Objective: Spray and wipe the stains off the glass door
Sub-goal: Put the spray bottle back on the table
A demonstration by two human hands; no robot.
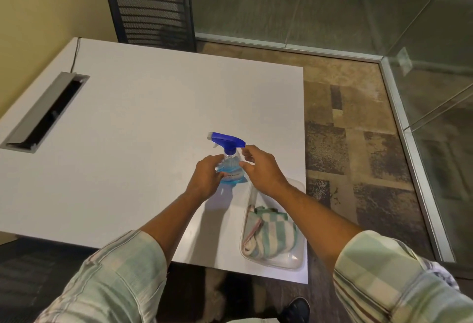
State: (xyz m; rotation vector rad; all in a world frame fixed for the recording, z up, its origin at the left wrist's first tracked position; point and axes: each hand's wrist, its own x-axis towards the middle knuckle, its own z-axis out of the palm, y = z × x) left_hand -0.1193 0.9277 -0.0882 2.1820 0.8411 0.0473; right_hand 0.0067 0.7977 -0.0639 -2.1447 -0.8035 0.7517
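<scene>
Blue-headed spray bottle point(229, 166): clear body holding blue liquid, standing upright on the white counter point(153, 97), toward its near right part, nozzle pointing left. Your left hand point(204, 178): fingers and thumb curled round the left side of the bottle's body, gripping it. Your right hand point(259, 167): fingers loosely spread and holding nothing, index tip just beside the rear of the trigger head, thumb close to the bottle's shoulder; whether either touches the bottle cannot be told. Both sleeves are pale plaid, pushed up the forearms. Clear plastic tray point(275, 263): at the counter's near right corner, just near of the bottle, partly under your right forearm. Checked cloth point(268, 235): green, white and pink, bunched inside the tray. Grey cable slot point(46, 112): set into the counter at the far left, lid raised. Black mesh chair point(151, 10): beyond the counter's far edge, against the yellow wall. Glass panels point(435, 87): in metal frames along the far and right sides of the patterned carpet, well apart from the counter; which panel is the door cannot be told.
</scene>
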